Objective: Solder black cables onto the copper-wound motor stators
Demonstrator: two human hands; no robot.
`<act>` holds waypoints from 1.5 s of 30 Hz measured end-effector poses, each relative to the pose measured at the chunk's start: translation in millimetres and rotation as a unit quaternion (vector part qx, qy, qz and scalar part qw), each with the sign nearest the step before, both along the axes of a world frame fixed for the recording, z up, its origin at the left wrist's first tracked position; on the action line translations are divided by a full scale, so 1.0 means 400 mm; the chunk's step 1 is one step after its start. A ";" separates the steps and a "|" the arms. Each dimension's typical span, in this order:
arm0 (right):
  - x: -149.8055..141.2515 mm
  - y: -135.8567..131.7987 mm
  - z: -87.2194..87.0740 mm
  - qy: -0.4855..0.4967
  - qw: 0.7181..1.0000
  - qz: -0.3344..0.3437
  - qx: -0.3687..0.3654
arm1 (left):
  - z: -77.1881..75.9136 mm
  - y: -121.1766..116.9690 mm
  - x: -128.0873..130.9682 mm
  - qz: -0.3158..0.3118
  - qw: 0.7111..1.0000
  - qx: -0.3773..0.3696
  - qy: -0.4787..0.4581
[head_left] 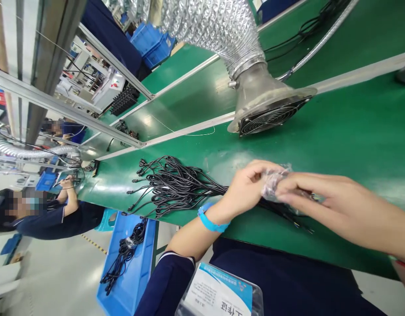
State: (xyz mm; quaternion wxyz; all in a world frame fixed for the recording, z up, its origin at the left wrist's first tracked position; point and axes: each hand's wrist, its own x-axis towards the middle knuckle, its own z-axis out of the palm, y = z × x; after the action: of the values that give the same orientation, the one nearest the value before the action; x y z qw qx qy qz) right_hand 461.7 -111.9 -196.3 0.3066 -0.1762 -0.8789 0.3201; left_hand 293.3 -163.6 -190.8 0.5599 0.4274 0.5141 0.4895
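Observation:
A bundle of black cables (176,186) lies on the green bench, its looped part to the left and its thin loose ends (299,224) showing beyond my hands. Over the cables, a crumpled piece of clear plastic film (271,183) sits between my two hands. My left hand (244,188), with a blue band at the wrist, is closed on one side of the film; some of its fingers are hidden. From the right, my right hand (311,191) pinches the film's other side with thumb and fingers. Whether the film goes around the cables is hidden.
A fume hood (271,103) with a fan grille hangs above the bench on a silver duct. At lower left, a blue bin (136,272) holds another tied cable bundle (126,250). Another person (57,219) works farther left. Metal frame bars (117,136) stand along the bench.

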 end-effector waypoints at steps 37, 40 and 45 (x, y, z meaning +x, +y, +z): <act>-0.041 0.075 -0.122 0.080 0.979 -0.161 0.094 | 0.042 0.419 -0.548 0.215 0.866 -0.050 0.448; -0.037 0.083 -0.132 0.082 0.980 -0.167 0.073 | 0.058 0.416 -0.533 0.171 0.871 -0.031 0.459; -0.039 0.073 -0.136 0.053 0.986 -0.154 0.044 | -0.025 0.345 -0.466 0.041 0.832 -0.133 0.538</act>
State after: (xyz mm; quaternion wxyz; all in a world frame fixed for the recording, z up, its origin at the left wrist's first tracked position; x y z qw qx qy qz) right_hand 446.3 -82.7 -250.5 0.4061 -0.2787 -0.8368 0.2392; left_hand 106.9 -25.7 -200.6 0.2261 0.5234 0.8109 0.1317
